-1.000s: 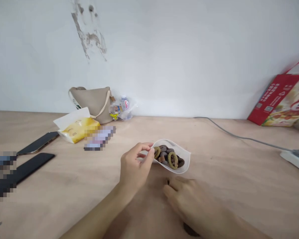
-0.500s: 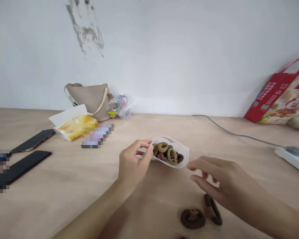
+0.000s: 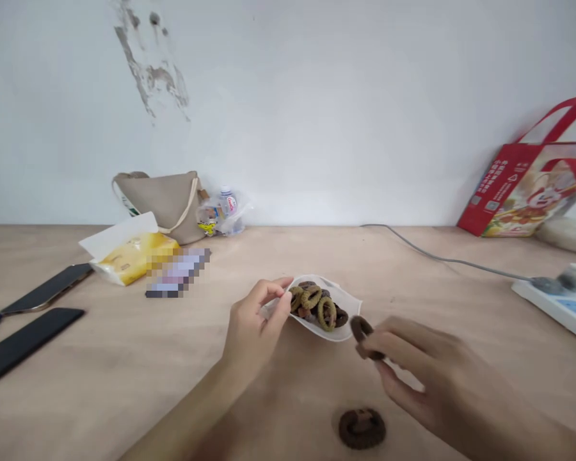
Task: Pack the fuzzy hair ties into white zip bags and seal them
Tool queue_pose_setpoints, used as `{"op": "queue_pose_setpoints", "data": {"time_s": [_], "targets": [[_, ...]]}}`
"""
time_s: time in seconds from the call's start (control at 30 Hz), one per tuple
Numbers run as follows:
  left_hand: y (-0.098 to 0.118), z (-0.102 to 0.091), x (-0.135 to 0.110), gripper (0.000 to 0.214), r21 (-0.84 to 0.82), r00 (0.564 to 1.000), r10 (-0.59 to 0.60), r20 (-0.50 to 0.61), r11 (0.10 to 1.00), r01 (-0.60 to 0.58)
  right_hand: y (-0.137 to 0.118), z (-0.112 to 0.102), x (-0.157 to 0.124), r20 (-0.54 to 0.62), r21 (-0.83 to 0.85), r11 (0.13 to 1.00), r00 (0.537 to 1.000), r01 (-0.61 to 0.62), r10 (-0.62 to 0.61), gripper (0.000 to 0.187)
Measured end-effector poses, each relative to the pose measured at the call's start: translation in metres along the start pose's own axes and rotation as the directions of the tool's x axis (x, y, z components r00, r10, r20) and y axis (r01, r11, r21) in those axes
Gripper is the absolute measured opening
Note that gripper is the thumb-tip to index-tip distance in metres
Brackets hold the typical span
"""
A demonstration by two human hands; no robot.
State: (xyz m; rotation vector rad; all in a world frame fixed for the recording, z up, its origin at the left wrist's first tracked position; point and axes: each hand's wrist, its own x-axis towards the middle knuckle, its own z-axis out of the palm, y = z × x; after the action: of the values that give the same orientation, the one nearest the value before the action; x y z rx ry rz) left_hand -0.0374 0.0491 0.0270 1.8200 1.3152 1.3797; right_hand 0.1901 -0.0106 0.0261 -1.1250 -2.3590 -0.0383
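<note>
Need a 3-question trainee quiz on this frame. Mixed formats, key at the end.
1. True or false: the left hand pinches the edge of the clear bag that holds hair ties.
2. Multiple choice: the right hand holds A) a pen, B) a brown hair tie, C) a spoon.
3. Fill in: a second brown hair tie lies loose on the wooden ____, nearer the camera than the bag.

Key: 1 true; 2 B; 3 table.
</note>
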Motion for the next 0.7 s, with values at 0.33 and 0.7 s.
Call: {"op": "queue_pose_setpoints", "data": {"time_s": [0.33,0.7], "targets": [[-0.002,-0.001,0.003,0.016,-0.157,0.996,-0.092,-0.005,0.983,0.090,-0.007,0.005,0.029,0.006,0.138,0.987,0.996,0.088,-0.090,0.021],[0.002,0.002,0.003,0.018,-0.204,0.995,-0.102,-0.003,0.974,0.099,-0.009,0.035,-0.032,0.140,-0.005,0.970,0.961,0.243,-0.240,0.019]]}}
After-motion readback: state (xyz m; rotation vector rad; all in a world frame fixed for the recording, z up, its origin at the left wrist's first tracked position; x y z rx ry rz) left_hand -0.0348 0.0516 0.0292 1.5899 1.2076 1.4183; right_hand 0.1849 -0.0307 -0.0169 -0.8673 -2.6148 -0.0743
